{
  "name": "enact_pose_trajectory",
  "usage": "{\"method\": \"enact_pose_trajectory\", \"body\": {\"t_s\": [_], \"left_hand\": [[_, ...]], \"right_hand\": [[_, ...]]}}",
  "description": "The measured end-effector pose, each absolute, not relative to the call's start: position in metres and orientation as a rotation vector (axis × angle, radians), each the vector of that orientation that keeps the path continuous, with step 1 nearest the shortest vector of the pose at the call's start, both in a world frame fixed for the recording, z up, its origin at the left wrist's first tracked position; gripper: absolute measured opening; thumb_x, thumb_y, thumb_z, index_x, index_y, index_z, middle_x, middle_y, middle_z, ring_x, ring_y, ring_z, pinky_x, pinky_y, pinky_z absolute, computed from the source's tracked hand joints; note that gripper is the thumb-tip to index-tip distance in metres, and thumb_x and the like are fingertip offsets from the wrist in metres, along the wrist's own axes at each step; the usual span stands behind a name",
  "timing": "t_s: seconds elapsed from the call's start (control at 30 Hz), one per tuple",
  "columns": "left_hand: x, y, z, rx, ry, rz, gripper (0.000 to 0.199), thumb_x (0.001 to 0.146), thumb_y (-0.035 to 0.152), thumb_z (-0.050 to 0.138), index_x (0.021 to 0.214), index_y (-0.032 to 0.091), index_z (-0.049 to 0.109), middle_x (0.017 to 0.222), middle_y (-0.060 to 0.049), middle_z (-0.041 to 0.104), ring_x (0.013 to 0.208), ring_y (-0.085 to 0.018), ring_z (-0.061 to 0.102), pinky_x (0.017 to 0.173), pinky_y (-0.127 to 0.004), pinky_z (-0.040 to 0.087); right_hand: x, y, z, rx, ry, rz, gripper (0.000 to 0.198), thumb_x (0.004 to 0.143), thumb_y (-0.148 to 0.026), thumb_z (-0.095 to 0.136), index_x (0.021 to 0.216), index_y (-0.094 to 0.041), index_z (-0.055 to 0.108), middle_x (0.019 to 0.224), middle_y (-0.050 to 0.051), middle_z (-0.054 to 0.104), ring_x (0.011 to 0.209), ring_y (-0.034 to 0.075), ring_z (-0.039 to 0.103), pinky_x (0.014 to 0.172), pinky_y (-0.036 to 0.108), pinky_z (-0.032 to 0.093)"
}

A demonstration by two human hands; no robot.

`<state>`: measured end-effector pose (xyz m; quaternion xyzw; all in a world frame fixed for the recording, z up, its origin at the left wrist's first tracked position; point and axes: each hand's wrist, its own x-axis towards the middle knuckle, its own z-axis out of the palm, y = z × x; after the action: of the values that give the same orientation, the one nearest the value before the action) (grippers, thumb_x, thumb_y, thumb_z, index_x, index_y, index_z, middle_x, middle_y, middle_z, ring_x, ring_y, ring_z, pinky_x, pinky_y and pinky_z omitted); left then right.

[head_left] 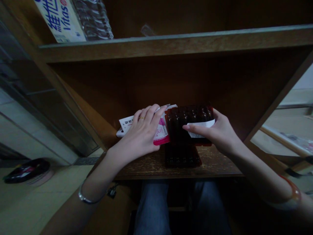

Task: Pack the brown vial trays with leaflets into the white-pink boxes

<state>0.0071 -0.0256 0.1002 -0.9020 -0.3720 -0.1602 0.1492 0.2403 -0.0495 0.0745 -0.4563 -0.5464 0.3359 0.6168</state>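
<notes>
My left hand (146, 129), with a ring on one finger, is closed over a white and pink box (162, 132). My right hand (215, 129) grips a pack of dark brown ampoules (179, 125) from its right side, with a white paper slip (201, 127) under the thumb. The pack's left end meets the box's right end; whether it is partly inside, I cannot tell. Below them, a second brown ampoule pack (182, 156) lies on the worn wooden shelf (141, 166). A white printed paper (126, 123) shows behind my left hand.
Above runs a shelf edge (171, 45), carrying a Vitasoy carton (63, 21) and clear plastic trays (94, 19) at upper left. A lined waste basket (29, 171) stands on the floor at left. A padlock (111, 192) hangs below the shelf near my left forearm.
</notes>
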Motion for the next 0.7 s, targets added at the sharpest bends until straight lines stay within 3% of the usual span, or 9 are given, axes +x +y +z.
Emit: {"method": "enact_pose_trajectory", "body": {"t_s": [0.5,0.7], "left_hand": [[0.008,-0.036,0.103,-2.662,-1.02,-0.476,0.116,0.069,0.032,0.079,0.157,0.017,0.005,0.157,-0.023,0.028,0.146,-0.04,0.027,0.119,-0.052,0.023],[0.008,-0.039,0.102,-2.643,-1.03,-0.455,0.115,0.071,0.033,0.08,0.157,0.013,0.005,0.156,-0.024,0.028,0.145,-0.04,0.029,0.118,-0.055,0.025]], "right_hand": [[0.247,-0.052,0.081,-1.054,-1.205,0.723,0.051,0.055,-0.041,0.094,0.094,-0.02,0.069,0.091,0.005,0.075,0.078,0.023,0.07,0.068,0.035,0.059],[0.24,-0.058,0.083,-1.089,-1.307,0.616,0.051,0.051,-0.036,0.094,0.091,-0.018,0.068,0.087,0.004,0.075,0.079,0.024,0.071,0.069,0.036,0.059]]}}
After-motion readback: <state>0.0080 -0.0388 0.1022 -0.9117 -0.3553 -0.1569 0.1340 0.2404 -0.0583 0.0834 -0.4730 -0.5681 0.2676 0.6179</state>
